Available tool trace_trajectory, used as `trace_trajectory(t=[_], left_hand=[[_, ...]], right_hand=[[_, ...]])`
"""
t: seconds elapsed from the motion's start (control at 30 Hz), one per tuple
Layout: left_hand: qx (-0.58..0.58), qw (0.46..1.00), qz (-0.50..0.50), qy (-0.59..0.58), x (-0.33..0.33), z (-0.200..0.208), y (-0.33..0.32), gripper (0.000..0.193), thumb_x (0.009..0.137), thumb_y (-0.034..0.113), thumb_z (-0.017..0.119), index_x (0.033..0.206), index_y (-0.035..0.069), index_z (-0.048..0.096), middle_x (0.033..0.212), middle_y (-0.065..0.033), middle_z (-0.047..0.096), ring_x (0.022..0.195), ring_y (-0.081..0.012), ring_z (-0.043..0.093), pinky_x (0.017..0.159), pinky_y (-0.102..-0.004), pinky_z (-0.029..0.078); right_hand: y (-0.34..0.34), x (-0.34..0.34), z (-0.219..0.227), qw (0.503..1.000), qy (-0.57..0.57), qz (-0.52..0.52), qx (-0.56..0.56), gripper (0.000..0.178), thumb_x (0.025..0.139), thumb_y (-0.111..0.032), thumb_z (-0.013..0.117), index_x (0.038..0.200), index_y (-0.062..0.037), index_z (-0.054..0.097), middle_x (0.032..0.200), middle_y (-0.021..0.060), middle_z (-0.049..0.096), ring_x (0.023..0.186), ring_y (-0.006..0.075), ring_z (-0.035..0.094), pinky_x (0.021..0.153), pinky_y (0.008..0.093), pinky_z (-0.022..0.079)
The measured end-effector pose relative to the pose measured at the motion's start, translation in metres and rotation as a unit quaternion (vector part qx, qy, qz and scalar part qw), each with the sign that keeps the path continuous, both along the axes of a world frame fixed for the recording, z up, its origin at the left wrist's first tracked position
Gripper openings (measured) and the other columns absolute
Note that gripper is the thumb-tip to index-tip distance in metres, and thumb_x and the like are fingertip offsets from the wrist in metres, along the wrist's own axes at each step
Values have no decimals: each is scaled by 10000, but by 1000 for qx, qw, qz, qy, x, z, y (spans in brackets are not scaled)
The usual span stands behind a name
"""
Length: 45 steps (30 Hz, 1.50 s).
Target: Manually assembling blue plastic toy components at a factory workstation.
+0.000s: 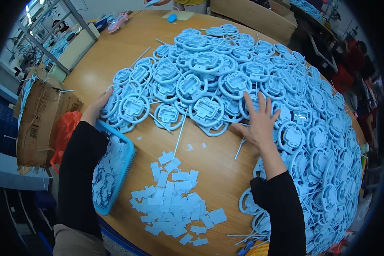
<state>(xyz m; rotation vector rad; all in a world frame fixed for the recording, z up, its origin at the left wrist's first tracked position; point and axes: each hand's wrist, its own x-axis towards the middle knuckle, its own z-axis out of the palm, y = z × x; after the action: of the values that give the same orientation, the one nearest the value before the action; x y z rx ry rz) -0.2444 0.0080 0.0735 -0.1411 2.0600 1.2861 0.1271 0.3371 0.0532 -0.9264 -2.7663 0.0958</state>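
Observation:
A big heap of light-blue plastic toy steering wheels (207,109), several with thin rods attached, spreads over the wooden table (158,141). At the heap's left edge, my left hand (98,106) rests against the outermost wheels with its fingers extended; some of them are partly hidden. My right hand (260,123) lies on the front of the heap, fingers spread over a wheel and gripping nothing. Between my forearms is a loose pile of small flat light-blue plates (170,205). Beneath my left forearm stands a blue plastic basket (126,166) holding more such plates.
An opened cardboard box (38,123) and a red plastic bag (68,132) are beyond the table's left side. At the far edge, another person's hand (158,2) shows above a small blue piece (172,18). A large carton (256,19) stands behind the table.

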Motion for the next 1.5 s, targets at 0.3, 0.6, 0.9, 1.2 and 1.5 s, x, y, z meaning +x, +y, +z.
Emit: trace_trajectory(t=[0.3, 0.6, 0.9, 1.2, 1.5], left_hand=[[-25, 969, -148, 198, 76, -67, 57, 845, 735, 580, 639, 1313, -5, 442, 1251, -185, 533, 1105, -273, 552, 930, -365, 429], [-64, 933, -162, 314, 242, -69, 42, 945, 741, 620, 597, 1364, -36, 323, 1315, -305, 373, 1241, -434, 352, 1035, -450, 297], [-43, 794, -223, 564, 306, -65, 19, 664, 672, 410, 757, 1088, -55, 530, 1152, -252, 512, 1118, -384, 460, 942, -449, 372], [104, 931, -274, 217, 292, -21, -49, 383, 761, 225, 644, 1048, 1, 524, 884, -69, 528, 759, -129, 486, 605, -277, 409], [558, 778, -258, -130, 456, -2, -126, 649, 870, 320, 576, 1409, 160, 251, 1180, -51, 488, 1019, -176, 556, 830, -406, 491]], right_hand=[[-55, 31, -11, 997, -18, 72, -27, 828, 693, -380, 734, 1402, -297, 315, 1420, 179, 283, 1297, 424, 259, 1018, 651, 175], [-106, 102, -4, 977, 41, 72, -199, 755, 767, -112, 661, 1414, -158, 275, 1426, 260, 229, 1266, 448, 321, 1010, 448, 361], [-215, 220, 3, 975, -49, 2, -218, 423, 697, -235, 713, 991, 22, 549, 939, 202, 587, 907, 375, 574, 767, 450, 467], [-244, 205, -66, 985, 38, -3, -167, 460, 731, -295, 693, 1054, -21, 515, 1057, 198, 543, 989, 362, 535, 823, 442, 452], [-237, 257, -12, 953, 212, 84, -199, 104, 768, -59, 605, 821, -24, 523, 634, 59, 530, 584, 172, 550, 528, 325, 431]])
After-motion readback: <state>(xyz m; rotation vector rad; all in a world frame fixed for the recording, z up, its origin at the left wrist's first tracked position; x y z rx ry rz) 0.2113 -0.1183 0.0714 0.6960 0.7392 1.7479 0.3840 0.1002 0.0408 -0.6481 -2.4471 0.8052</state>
